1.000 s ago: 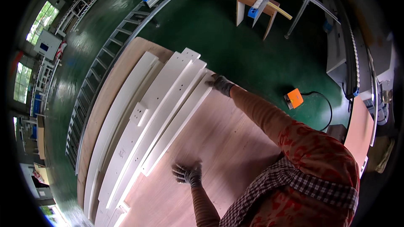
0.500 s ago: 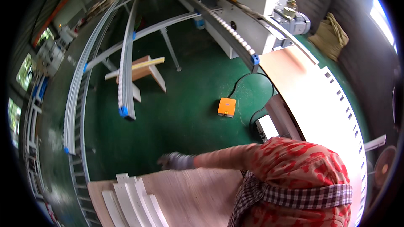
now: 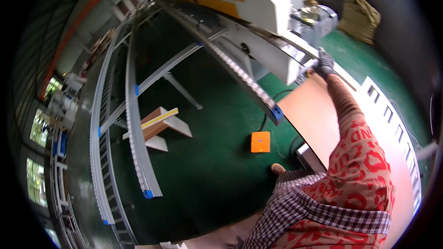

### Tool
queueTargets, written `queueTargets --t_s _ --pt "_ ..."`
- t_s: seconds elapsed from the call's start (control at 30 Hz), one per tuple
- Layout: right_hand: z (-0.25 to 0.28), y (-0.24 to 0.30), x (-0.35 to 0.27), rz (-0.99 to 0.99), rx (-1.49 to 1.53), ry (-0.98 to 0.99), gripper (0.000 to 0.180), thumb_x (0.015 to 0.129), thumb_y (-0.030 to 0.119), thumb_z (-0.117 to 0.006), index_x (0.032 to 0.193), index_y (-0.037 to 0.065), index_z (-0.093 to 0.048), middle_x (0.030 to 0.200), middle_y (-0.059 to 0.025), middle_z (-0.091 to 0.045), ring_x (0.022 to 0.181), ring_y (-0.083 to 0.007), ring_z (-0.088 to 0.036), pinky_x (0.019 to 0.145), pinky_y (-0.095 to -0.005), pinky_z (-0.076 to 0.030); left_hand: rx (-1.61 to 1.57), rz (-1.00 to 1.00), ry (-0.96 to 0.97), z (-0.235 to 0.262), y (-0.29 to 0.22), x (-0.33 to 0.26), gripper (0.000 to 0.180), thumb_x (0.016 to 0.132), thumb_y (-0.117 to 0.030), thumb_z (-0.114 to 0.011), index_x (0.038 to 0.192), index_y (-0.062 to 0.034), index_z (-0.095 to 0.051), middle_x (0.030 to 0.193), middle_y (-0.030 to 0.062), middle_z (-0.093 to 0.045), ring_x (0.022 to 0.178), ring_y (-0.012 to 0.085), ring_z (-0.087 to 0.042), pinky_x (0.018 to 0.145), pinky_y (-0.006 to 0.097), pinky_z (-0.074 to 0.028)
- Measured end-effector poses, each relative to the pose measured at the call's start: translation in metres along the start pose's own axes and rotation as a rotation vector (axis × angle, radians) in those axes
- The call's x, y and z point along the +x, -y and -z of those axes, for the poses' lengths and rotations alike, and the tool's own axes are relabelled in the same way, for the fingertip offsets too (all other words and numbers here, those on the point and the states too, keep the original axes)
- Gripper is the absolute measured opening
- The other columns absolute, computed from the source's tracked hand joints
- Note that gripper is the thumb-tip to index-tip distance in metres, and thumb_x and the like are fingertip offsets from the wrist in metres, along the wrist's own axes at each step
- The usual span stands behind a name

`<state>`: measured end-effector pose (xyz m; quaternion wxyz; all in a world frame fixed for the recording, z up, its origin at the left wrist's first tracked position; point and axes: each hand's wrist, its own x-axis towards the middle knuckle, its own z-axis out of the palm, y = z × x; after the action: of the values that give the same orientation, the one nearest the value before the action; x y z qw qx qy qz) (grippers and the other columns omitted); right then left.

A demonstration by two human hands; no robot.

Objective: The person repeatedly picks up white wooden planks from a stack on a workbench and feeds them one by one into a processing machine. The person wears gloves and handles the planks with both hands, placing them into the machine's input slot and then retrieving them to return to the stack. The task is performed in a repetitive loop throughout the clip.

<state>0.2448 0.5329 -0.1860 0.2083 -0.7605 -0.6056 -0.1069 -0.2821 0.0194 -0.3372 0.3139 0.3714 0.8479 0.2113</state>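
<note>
My right hand (image 3: 326, 63), in a dark grey glove, reaches out at the end of a stretched arm. It rests at the machine's side rail (image 3: 344, 74), its fingers seemingly extended along it, at the far end of a light wood-coloured panel (image 3: 307, 103). A small yellowish part shows beside the thumb, too blurred to name. Low in the picture, a grey patch at the edge of a wood-grain board (image 3: 221, 235) may be my left hand (image 3: 239, 243); its fingers are hidden. Part of some white pieces (image 3: 173, 245) lies on that board.
A large white machine (image 3: 263, 0) with a motor stands ahead. Roller rails (image 3: 138, 152) on metal frames run along the left. An orange box (image 3: 260, 142) and a small wooden stand (image 3: 159, 127) are on the green floor. A brown sack (image 3: 360, 18) leans by the wall.
My right arm has swung from over the wood-grain board up to the machine's rail. The view has turned, and the board with white pieces has mostly slipped out below.
</note>
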Motion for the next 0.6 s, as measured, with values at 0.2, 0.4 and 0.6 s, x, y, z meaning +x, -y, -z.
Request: queueTargets --t_s 0.2,0.4,0.6 --pt "-0.083 -0.094 0.025 -0.004 0.192 0.164 0.093 0.062 0.005 -0.075 0.145 0.016 -0.033 0.12 -0.0187 -0.06 0.111 -0.0399 -0.056 0.094 -0.0446 -0.047 0.0 0.106 0.127 -0.004 -0.054 0.049 0.09 0.079 -0.067 -0.055 0.147 -0.0137 -0.029 0.142 0.0154 -0.036 0.126 0.0367 -0.037 0.098 0.057 -0.031" --pt "-0.13 -0.165 0.014 -0.093 0.091 0.192 0.076 0.074 0.002 -0.065 0.145 0.005 -0.036 0.134 -0.0205 -0.053 0.125 -0.0351 -0.05 0.106 -0.0373 -0.04 -0.068 0.181 0.159 -0.005 -0.069 0.076 0.084 0.082 -0.063 -0.055 0.145 -0.0124 -0.033 0.139 0.0156 -0.041 0.122 0.0341 -0.041 0.096 0.054 -0.035" --pt "-0.106 -0.21 -0.064 -0.147 0.205 0.119 0.072 0.07 -0.001 -0.059 0.14 0.005 -0.044 0.125 -0.0213 -0.058 0.118 -0.0361 -0.054 0.105 -0.0382 -0.04 -0.074 0.133 0.241 0.008 -0.075 0.133 0.078 0.085 -0.059 -0.055 0.143 -0.0111 -0.036 0.135 0.0158 -0.046 0.118 0.0316 -0.046 0.095 0.051 -0.039"
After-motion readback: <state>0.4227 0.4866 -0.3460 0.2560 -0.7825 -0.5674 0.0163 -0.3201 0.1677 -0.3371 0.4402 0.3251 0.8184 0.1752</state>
